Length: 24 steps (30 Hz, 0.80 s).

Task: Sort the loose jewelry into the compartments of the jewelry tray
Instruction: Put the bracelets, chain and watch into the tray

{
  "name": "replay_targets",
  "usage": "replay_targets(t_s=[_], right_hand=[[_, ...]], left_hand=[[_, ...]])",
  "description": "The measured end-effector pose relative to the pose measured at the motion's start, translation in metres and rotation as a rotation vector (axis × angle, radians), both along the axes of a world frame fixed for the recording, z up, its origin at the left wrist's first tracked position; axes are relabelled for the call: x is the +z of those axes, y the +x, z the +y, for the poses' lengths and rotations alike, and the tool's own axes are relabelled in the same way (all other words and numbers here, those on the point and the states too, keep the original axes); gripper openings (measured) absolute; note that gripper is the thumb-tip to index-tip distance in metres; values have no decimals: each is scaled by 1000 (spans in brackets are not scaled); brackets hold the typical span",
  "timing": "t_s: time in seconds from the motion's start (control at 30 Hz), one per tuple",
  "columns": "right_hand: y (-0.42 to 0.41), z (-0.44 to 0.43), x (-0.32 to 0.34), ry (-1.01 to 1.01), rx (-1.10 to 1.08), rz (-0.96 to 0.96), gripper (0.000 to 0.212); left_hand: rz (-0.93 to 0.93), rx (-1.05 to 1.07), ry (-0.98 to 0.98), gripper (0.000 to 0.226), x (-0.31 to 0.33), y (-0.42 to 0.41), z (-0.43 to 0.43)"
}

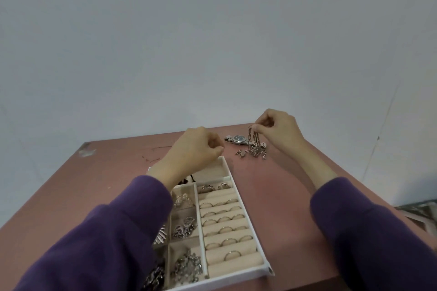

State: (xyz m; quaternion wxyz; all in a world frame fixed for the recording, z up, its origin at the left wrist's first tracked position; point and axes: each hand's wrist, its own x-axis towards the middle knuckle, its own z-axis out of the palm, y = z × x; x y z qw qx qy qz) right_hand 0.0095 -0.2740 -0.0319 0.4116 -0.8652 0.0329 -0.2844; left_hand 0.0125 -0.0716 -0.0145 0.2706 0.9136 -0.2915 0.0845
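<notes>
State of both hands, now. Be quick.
Left hand: fingers curled over the jewelry tray's far end; cannot tell if it holds anything.
Right hand: pinches the silver chain, its lower end on the table.

No text readable
Nothing can be read; the dial of the watch (237, 138) is too small.

Left of tray (236, 279) beneath sleeve (106, 231)

We see the tray (266, 270) rimmed in smooth white, lined with matt beige velvety cloth. Its rings (225, 229) are polished metal. At one o'clock, the chain (254, 149) and watch (237, 138) gleam silver. The table (272, 196) looks matt reddish-brown, and our sleeves (106, 243) are soft purple cloth.
</notes>
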Motion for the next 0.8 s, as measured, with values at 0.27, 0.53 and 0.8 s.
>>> replay_targets(t_s=[0.27,0.53,0.8], right_hand=[[-5,15,39,207,184,-42,12],[-17,35,90,380,278,-27,16],[-26,51,111,331,285,-32,17]], left_hand=[[36,-7,-111,17,12,-2,7],[69,-2,-186,18,3,-5,17],[145,-36,-230,34,-5,-4,9]])
